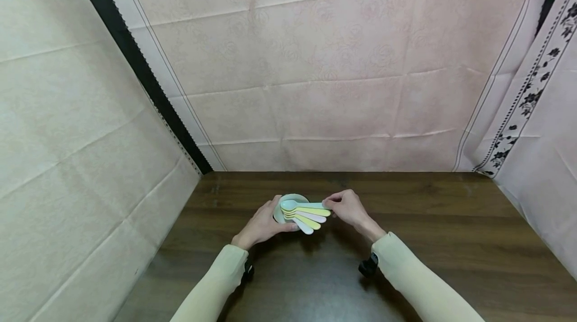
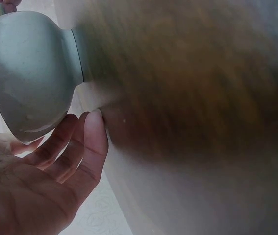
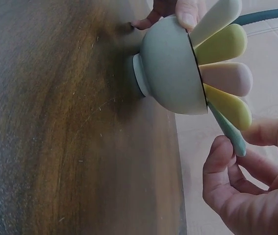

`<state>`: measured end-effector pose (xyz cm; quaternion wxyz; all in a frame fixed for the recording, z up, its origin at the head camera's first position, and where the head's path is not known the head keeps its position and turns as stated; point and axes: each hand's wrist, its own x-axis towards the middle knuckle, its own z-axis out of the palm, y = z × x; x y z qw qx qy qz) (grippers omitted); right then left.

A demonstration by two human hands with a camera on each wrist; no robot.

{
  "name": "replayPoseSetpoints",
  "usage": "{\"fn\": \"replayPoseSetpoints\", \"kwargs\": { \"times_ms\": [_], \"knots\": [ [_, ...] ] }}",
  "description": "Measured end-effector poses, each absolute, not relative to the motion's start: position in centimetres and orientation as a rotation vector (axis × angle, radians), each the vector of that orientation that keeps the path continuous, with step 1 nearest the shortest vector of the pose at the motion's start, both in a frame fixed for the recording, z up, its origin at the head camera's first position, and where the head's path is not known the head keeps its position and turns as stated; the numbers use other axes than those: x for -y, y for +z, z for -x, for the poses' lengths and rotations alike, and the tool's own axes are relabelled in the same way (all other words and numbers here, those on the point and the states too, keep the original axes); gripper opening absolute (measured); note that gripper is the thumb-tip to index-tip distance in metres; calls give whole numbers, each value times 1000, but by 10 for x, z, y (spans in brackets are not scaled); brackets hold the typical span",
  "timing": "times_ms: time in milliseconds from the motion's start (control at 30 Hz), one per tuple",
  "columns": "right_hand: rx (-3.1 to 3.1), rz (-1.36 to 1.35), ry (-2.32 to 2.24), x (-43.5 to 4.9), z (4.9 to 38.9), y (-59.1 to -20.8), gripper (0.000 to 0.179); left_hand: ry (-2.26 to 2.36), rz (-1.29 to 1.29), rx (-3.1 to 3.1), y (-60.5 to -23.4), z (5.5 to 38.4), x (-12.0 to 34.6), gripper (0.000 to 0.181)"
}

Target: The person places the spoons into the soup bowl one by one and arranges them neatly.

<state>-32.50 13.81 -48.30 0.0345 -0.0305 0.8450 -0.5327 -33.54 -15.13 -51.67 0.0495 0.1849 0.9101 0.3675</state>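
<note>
My left hand [image 1: 263, 222] holds a pale green bowl [image 3: 170, 68] from its left side, thumb at the near rim. Whether the bowl's foot touches the table I cannot tell. Several pastel spoons lie fanned across the bowl, handles jutting out to the right. Among them are a yellow spoon [image 3: 229, 107], a pink spoon [image 3: 229, 78], a yellow-green spoon [image 3: 224, 44] and a white spoon [image 3: 217, 19]. At the far side of the fan, my right hand [image 1: 349, 208] pinches the handle end of a mint green spoon [image 1: 311, 205], whose head is over the bowl.
A dark brown wooden table [image 1: 203, 262] lies under both hands. Pale cloth [image 1: 315, 61] hangs behind it, with more cloth at the left and right sides. Black bands [image 1: 158, 96] are on my wrists' far side? A dark strip runs along the left corner.
</note>
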Motion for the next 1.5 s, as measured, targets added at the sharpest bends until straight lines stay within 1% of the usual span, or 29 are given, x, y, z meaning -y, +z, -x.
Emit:
{"fn": "replayPoseSetpoints", "kwargs": {
  "times_ms": [467, 667, 833, 967, 1100, 1200, 1267, 1500],
  "knots": [
    [-2572, 94, -1655, -141, 323, -486, 27, 1115, -574, -2772, -517, 337, 153, 92],
    [-2543, 86, -1688, -148, 319, -487, 30, 1103, -546, -2781, -519, 336, 151, 96],
    [-2552, 78, -1698, -153, 314, -488, 27, 1095, -539, -2780, -519, 335, 150, 100],
    [-2571, 81, -1697, -157, 309, -484, 25, 1088, -537, -2791, -517, 335, 151, 97],
    [-2606, 70, -1690, -160, 306, -478, 27, 1088, -544, -2805, -513, 335, 151, 93],
    [-2623, 68, -1685, -163, 303, -477, 30, 1076, -546, -2815, -512, 335, 151, 94],
    [-2633, 68, -1675, -165, 301, -477, 30, 1073, -545, -2812, -513, 334, 151, 96],
    [-2674, 62, -1653, -173, 293, -478, 28, 1046, -440, -2788, -516, 331, 153, 127]
  ]
}}
